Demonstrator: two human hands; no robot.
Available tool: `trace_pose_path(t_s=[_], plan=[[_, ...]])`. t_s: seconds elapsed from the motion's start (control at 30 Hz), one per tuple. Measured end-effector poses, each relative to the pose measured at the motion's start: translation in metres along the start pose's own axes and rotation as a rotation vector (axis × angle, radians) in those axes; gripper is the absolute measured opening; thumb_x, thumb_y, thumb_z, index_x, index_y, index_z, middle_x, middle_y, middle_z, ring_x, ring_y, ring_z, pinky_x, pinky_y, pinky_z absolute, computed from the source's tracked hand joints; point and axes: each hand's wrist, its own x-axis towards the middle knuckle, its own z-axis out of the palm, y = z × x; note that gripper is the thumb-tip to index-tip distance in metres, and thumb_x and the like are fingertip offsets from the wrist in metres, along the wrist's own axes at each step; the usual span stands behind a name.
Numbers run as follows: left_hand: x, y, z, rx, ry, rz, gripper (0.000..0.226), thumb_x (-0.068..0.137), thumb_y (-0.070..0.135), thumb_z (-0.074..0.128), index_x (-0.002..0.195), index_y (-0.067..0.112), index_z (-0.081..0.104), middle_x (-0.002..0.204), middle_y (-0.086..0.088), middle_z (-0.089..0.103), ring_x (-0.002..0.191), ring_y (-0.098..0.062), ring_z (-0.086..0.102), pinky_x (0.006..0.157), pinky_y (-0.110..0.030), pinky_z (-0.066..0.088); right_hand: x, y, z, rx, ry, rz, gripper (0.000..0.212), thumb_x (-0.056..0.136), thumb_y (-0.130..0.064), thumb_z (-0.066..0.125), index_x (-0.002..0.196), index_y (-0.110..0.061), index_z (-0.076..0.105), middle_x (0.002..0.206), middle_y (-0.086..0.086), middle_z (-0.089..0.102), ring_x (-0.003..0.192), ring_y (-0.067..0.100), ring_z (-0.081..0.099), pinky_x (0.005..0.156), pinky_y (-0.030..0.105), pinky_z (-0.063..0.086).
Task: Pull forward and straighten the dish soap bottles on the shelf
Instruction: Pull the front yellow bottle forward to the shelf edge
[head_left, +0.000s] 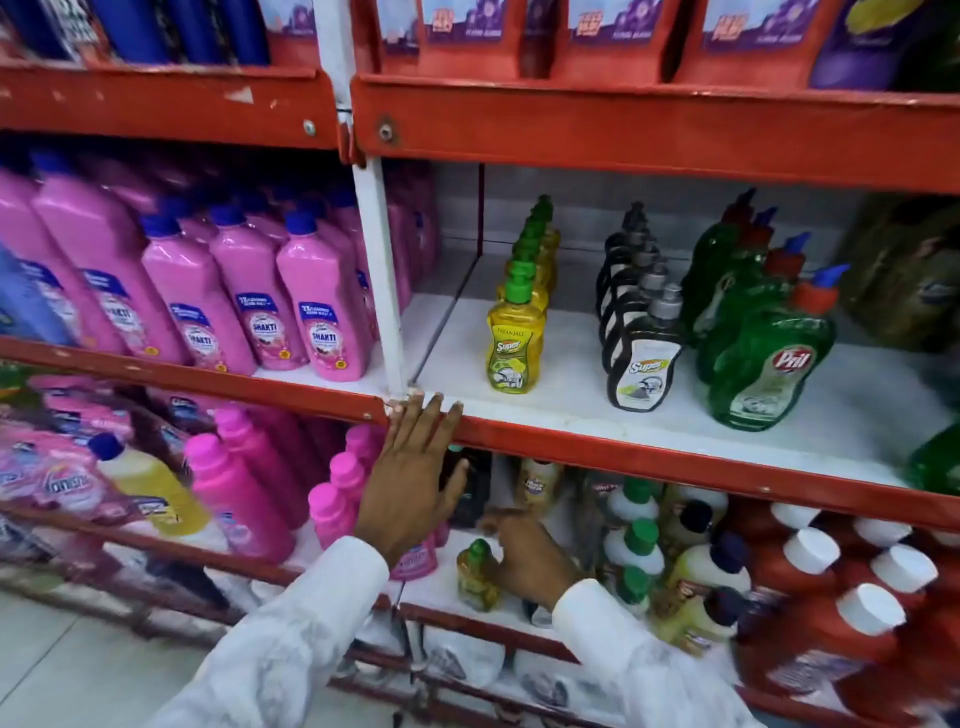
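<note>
While left hand (410, 483) rests flat, fingers spread, on shelf edge (623, 447), right hand (530, 561) curls loosely beside small yellow bottle (475, 574) on lower shelf; grasp unclear. Bottle probably light, smooth, rigid; best held around body.

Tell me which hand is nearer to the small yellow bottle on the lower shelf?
Right. The right hand rests against the small yellow bottle, on its right side. The left hand is above it, fingertips on the red shelf edge.
</note>
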Motion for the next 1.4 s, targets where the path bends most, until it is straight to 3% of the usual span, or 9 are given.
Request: trace_pose_path(t_s=[0.17,0.27,0.47,0.53,0.67,0.83,1.1,1.23,1.4], plan=[[0.001,-0.002,0.0,-0.094,-0.003,-0.006,0.067,0.093,0.023,0.059,0.153,0.019,0.03,0.159,-0.011,0.036,0.152,-0.03,0.017,0.124,-0.051,0.02,0.011,-0.003,0.025,-0.105,-0.097,0.1,0.031,0.084,-0.022,0.062,0.109,-0.005,0.068,0.114,0.02,0.068,0.108,0.037,0.064,0.094,0.037,0.052],[0.001,-0.004,-0.001,-0.116,-0.009,-0.004,0.069,0.092,0.021,0.059,0.153,0.021,0.028,0.16,-0.008,0.033,0.152,-0.027,0.014,0.126,-0.047,0.016,0.013,-0.004,0.026,-0.07,-0.011,0.127,0.025,0.076,-0.027,0.067,0.096,-0.015,0.074,0.102,0.01,0.074,0.097,0.028,0.069,0.084,0.027,0.053],[0.0,-0.008,-0.002,-0.168,-0.014,-0.013,0.069,0.093,0.021,0.057,0.154,0.026,0.025,0.161,-0.002,0.031,0.153,-0.022,0.013,0.126,-0.041,0.016,-0.009,-0.021,-0.016,0.208,0.159,0.12,0.036,0.062,-0.017,0.083,0.097,-0.021,0.075,0.091,-0.008,0.074,0.083,0.008,0.067,0.073,0.014,0.051],[0.0,-0.008,-0.002,-0.186,-0.007,-0.021,0.069,0.092,0.02,0.059,0.153,0.025,0.028,0.16,-0.004,0.034,0.152,-0.022,0.016,0.125,-0.037,0.014,-0.021,-0.034,-0.047,0.309,0.241,0.083,0.04,0.06,-0.015,0.087,0.097,-0.023,0.075,0.088,-0.014,0.073,0.078,0.001,0.067,0.068,0.007,0.049],[0.002,-0.007,0.0,-0.263,0.012,-0.044,0.066,0.088,0.015,0.063,0.149,0.023,0.037,0.152,-0.004,0.043,0.149,-0.023,0.022,0.123,-0.039,0.022,-0.038,-0.065,-0.112,0.551,0.388,-0.029,0.039,0.055,-0.008,0.088,0.09,-0.022,0.077,0.075,-0.006,0.077,0.056,0.0,0.058,0.056,0.018,0.05],[0.002,-0.006,0.0,-0.267,0.035,-0.029,0.07,0.082,0.011,0.067,0.146,0.018,0.041,0.146,-0.007,0.044,0.145,-0.026,0.026,0.122,-0.044,0.027,-0.035,-0.099,-0.185,0.687,0.496,-0.264,0.041,0.063,0.005,0.086,0.092,-0.021,0.074,0.068,-0.006,0.07,0.055,0.003,0.046,0.05,0.014,0.041],[-0.001,-0.005,-0.002,-0.194,0.011,0.009,0.074,0.084,0.017,0.065,0.15,0.025,0.031,0.148,-0.001,0.039,0.145,-0.025,0.026,0.123,-0.044,0.026,0.026,-0.104,-0.219,0.557,0.48,-0.22,0.048,0.06,-0.005,0.09,0.105,-0.008,0.074,0.092,0.013,0.08,0.071,0.018,0.064,0.069,0.039,0.058],[-0.002,-0.009,-0.003,-0.144,-0.006,0.035,0.085,0.08,0.021,0.069,0.152,0.028,0.025,0.15,-0.002,0.038,0.146,-0.025,0.026,0.123,-0.044,0.026,0.047,-0.1,-0.209,0.426,0.41,-0.17,0.054,0.061,-0.011,0.092,0.11,-0.008,0.071,0.097,0.006,0.08,0.079,0.017,0.074,0.076,0.035,0.062],[-0.006,-0.008,-0.001,-0.039,-0.019,0.043,0.093,0.073,0.026,0.069,0.154,0.023,0.023,0.153,-0.008,0.038,0.149,-0.032,0.021,0.125,-0.05,0.014,0.06,-0.093,-0.202,0.409,0.357,-0.135,0.062,0.064,-0.012,0.091,0.12,-0.006,0.067,0.106,0.007,0.078,0.078,0.007,0.07,0.069,0.018,0.054]])
